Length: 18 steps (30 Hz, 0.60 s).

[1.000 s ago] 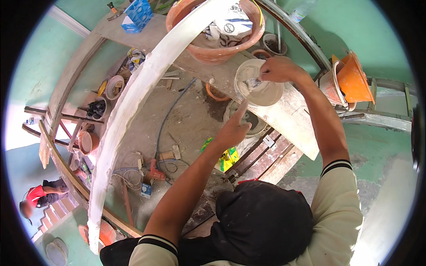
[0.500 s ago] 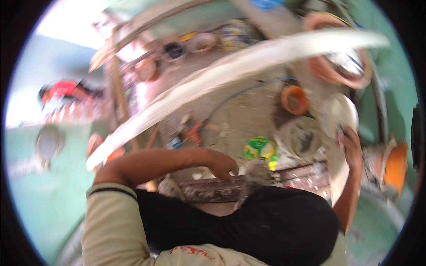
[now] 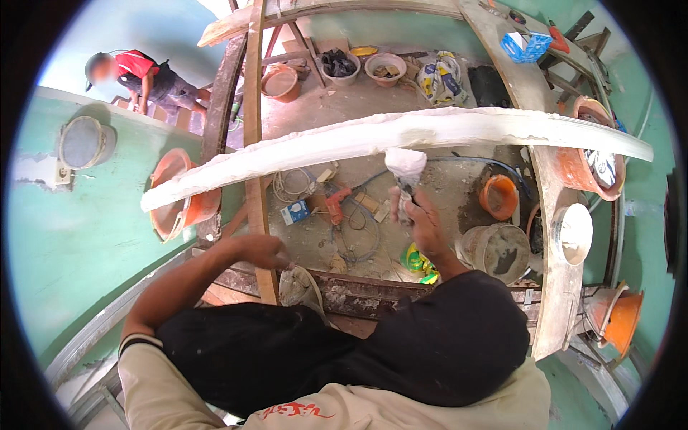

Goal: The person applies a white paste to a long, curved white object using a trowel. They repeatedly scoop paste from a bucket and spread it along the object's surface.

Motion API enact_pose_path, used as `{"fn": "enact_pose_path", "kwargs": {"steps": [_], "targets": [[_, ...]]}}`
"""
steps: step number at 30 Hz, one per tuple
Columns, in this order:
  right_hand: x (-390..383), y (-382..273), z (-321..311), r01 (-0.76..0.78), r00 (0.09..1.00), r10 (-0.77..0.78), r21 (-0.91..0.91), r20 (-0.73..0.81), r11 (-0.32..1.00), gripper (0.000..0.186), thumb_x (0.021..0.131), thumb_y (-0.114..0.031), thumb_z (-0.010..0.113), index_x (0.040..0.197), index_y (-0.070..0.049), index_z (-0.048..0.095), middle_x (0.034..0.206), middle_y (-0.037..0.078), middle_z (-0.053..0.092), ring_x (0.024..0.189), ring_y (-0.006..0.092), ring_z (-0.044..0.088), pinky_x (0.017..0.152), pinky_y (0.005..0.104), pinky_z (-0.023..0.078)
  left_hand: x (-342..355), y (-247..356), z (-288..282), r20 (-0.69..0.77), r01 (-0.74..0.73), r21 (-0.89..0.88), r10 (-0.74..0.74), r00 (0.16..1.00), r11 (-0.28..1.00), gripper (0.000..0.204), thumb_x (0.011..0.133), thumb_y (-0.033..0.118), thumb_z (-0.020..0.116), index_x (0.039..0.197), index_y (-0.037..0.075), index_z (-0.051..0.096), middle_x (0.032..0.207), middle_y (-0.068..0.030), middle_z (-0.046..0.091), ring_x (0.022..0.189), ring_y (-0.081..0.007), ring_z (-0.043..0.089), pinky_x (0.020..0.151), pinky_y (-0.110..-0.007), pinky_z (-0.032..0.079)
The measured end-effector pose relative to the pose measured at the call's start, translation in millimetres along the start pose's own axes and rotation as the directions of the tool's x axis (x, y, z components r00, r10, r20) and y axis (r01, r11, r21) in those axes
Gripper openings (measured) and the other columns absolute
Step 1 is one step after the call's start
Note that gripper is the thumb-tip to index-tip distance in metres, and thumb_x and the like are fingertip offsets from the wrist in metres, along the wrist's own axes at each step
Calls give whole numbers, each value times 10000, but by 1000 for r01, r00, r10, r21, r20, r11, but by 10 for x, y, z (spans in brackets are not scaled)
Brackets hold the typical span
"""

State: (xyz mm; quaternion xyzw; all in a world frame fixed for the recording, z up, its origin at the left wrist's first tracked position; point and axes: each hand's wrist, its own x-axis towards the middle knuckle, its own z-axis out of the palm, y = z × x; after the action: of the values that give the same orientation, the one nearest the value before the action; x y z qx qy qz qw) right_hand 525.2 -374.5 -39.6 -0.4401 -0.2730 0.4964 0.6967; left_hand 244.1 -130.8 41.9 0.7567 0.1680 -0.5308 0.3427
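Observation:
My right hand (image 3: 423, 226) grips a putty knife (image 3: 405, 188) by its handle. A lump of white plaster covers the blade, which is up against the near edge of a long white plastered strip (image 3: 330, 143). The strip crosses the view from left to right and looks bowed. Bent in front of me, my left hand (image 3: 261, 251) has its fingers curled, with nothing seen in them; it is slightly blurred, over a wooden beam (image 3: 254, 179). A white bucket (image 3: 573, 233) stands on the plank (image 3: 548, 315) at my right.
Below lie a red power tool (image 3: 335, 204), a blue hose (image 3: 494, 165) and an orange bucket (image 3: 499, 197). Orange buckets also stand near both ends of the strip, one at left (image 3: 172, 190). A dark beam (image 3: 358, 297) runs beside my shoe (image 3: 299, 288). Another person (image 3: 140, 75) bends at far left.
My right hand has moved from beside the white bucket to the strip, bringing the plaster-loaded putty knife. My left hand has shifted leftward. The view has turned and sharpened.

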Motion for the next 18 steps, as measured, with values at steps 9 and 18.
{"fn": "enact_pose_path", "kwargs": {"steps": [9,18], "targets": [[470,683,98,150,888,-355,-548,-291,823,213,1088,-112,538,1291,-47,538,1003,9,571,906,100,491,827,265,425,-151,-619,596,-48,-3,-11,3,999,1000,475,1004,465,622,1264,84,737,1169,-230,738,1100,-417,689,980,-476,519],[578,1062,299,171,882,-450,-793,-140,584,209,1052,-170,643,1185,-20,584,969,104,611,831,218,580,781,352,481,-224,-803,795,-93,-57,-32,54,994,998,500,993,480,630,1236,58,744,1152,-239,737,1098,-415,692,977,-486,521]]}}
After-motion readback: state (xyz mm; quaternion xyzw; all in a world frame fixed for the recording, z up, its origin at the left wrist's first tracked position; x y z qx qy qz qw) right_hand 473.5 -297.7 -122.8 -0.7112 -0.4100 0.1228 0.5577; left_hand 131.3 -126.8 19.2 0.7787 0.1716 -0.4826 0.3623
